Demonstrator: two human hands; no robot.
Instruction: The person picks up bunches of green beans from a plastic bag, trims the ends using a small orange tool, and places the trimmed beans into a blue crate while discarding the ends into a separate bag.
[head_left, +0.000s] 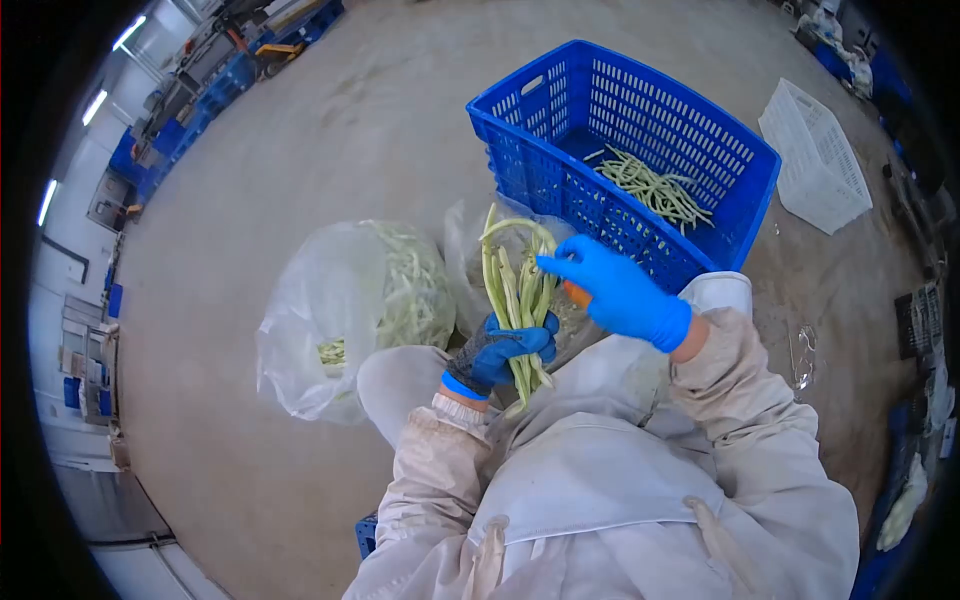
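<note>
A bunch of long green beans (513, 285) stands upright in my left hand (503, 351), which wears a grey and blue glove with its fingers wrapped round the lower part. Just right of the bunch's top is my right hand (620, 291), in a blue glove, its index finger and thumb close to the beans. Something orange (577, 294) shows under its palm, held by the curled fingers; its shape is mostly hidden. Behind the bunch lies an open clear plastic bag (463, 250). More beans (655, 188) lie inside the blue crate (625, 225).
A clear bag full of beans (355, 305) stands on the floor (240, 290) at the left. Beyond the blue crate at the right is a white basket (815, 157). Co-workers in white (824, 22) are far off at the top right. Dark crates (918, 320) line the right edge.
</note>
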